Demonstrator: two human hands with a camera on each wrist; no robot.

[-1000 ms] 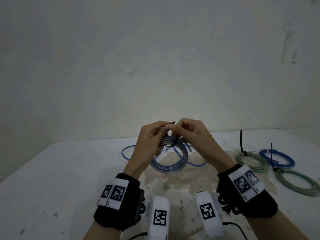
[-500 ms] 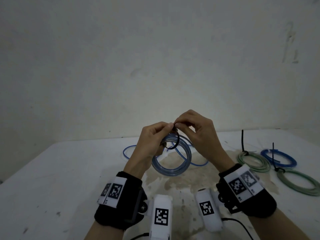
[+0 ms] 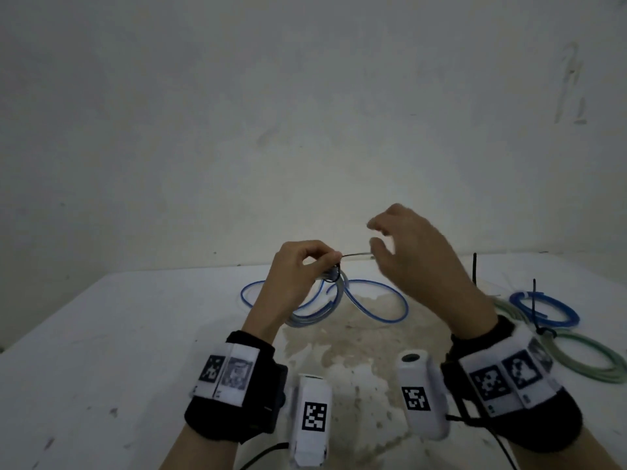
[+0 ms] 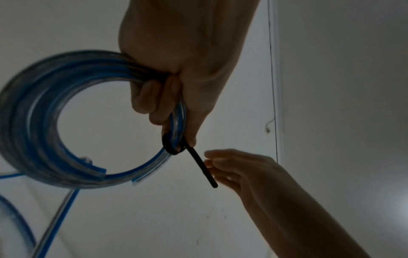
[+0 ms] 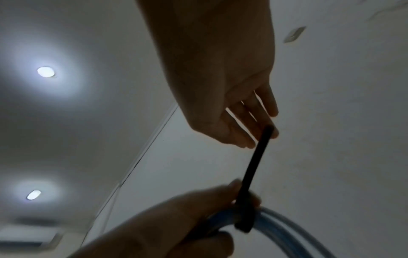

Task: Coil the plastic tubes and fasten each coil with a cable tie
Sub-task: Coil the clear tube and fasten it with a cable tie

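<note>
Coil of clear, blue-striped plastic tube (image 4: 39, 111), several turns, held off the table, pinched at its 3 o'clock side in the left-wrist view. Black cable tie (image 4: 174, 148) looped tight round the coil's turns there, free tail (image 4: 202, 168) sticking out straight toward 5 o'clock. On the table at 3 o'clock: a blue coil (image 3: 546, 308) and two green coils (image 3: 590, 359), each tied, tails upright. Loose blue tube (image 3: 383, 296) lying looped behind the held coil.

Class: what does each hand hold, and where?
Left hand grips the coil beside the cable tie. Right hand holds nothing.
</note>
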